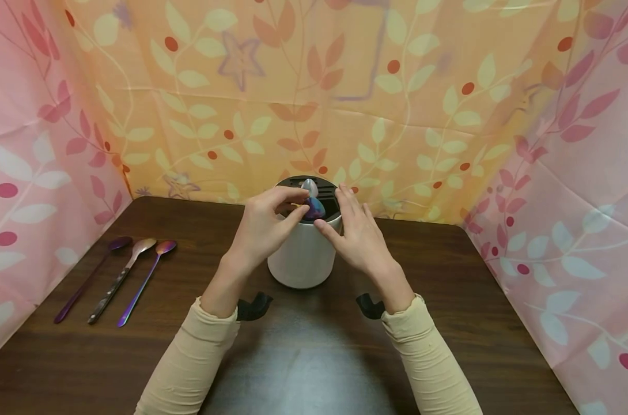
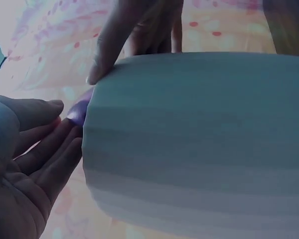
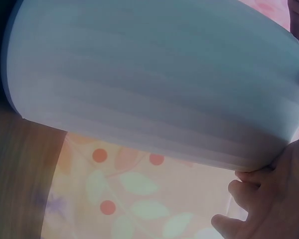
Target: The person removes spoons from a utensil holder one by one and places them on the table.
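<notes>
A white cylindrical holder [image 1: 302, 259] with a slotted black top [image 1: 326, 193] stands upright on the table. Two spoon heads rise from the slots: a silvery one [image 1: 309, 187] and, in front of it, a blue-purple one [image 1: 315, 208]; their handles are hidden inside. My left hand [image 1: 262, 222] has thumb and fingertips right at the left edge of the blue-purple head. In the left wrist view a small gap shows between that thumb and the purple head [image 2: 78, 113]. My right hand [image 1: 358, 233] rests on the holder's right rim, fingers extended, thumb at the front.
To the left on the dark wood table [image 1: 449, 323] lie three long spoons: a dark purple one [image 1: 88, 276], a silver one with a patterned handle [image 1: 118, 285] and a rainbow-coloured one [image 1: 145, 285]. Leaf-patterned cloth [image 1: 423, 115] encloses the back and sides.
</notes>
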A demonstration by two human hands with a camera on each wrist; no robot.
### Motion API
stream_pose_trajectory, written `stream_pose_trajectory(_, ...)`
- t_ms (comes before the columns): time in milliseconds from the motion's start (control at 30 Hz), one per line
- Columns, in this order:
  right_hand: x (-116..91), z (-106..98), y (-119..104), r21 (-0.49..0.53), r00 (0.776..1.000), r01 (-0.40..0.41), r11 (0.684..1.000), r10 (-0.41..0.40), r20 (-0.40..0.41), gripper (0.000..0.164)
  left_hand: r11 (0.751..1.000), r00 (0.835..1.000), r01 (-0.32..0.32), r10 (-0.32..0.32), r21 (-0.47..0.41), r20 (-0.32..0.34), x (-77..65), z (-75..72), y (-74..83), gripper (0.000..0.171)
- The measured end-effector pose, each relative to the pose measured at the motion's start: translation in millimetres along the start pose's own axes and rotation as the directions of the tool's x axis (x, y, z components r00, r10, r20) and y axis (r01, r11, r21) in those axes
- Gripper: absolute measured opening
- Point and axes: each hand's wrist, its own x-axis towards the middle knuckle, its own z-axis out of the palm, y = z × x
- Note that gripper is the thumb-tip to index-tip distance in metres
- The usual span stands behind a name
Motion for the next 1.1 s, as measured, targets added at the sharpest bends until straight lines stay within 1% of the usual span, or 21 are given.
stream_pose_trajectory(167,1.6,2.4,-0.3,0.020,1.000,0.012,1.000,-0.011,-0.012,0.097,1.000,1.000,0.017,-0.017,-0.018,0.011,1.7,4.2,0.5,0.028)
stream_pose_trajectory(300,2.5,3.9,-0.2,0.038,1.000,0.020,0.999,-0.019,-0.022,0.096,0.999,0.999,0.030,-0.030,0.015,0.015,1.7,6.4,0.1,0.028)
stream_pose_trajectory(400,2.5,5.3,1.0,0.059,0.999,0.028,0.998,-0.026,-0.032,0.096,0.999,0.999,0.045,-0.046,0.025,0.021,1.3,7.1,-0.1,0.029)
stream_pose_trajectory(700,-1.9,8.9,3.8,0.117,0.998,0.021,0.993,-0.014,-0.056,0.096,0.996,0.995,0.088,-0.087,-0.027,0.042,0.0,6.4,2.8,0.030)
stream_pose_trajectory(967,-0.1,7.8,2.6,0.129,0.998,0.026,0.991,-0.017,-0.064,0.094,0.989,0.991,0.135,-0.135,-0.065,0.003,2.4,6.5,0.7,0.027)
stream_pose_trajectory(1100,-1.4,8.4,3.2,0.129,0.998,0.015,0.992,-0.008,-0.057,0.095,0.982,0.988,0.149,-0.153,-0.112,-0.027,2.3,7.0,2.4,0.026)
